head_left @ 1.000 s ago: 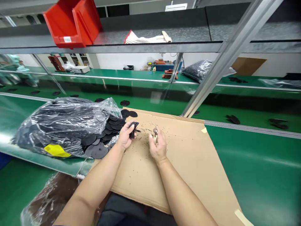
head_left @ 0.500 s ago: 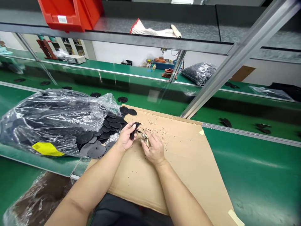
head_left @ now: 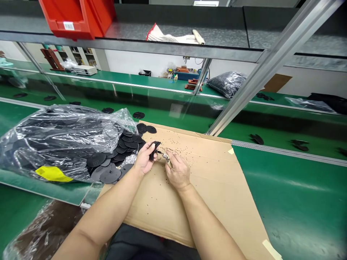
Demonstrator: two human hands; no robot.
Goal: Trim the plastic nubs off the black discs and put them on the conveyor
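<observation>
My left hand is closed on a black plastic disc, tilted up off the cardboard. My right hand is wrapped round a pair of small cutting pliers with a metal head and pale handles. The pliers' jaws point left and reach the disc's near edge; whether they grip it cannot be made out. Tiny black bits lie scattered over the cardboard sheet under both hands. Left of my left hand, a heap of black discs spills from a clear plastic bag.
A yellow label is on the bag. Beyond the cardboard runs a green conveyor carrying spaced black parts. A slanted metal post rises at the right. Overhead, a shelf holds a red bin and a white glove.
The pliers' head has turned and now reaches the disc, where before it stood slightly apart. My left hand has hardly moved. The view has shifted a little.
</observation>
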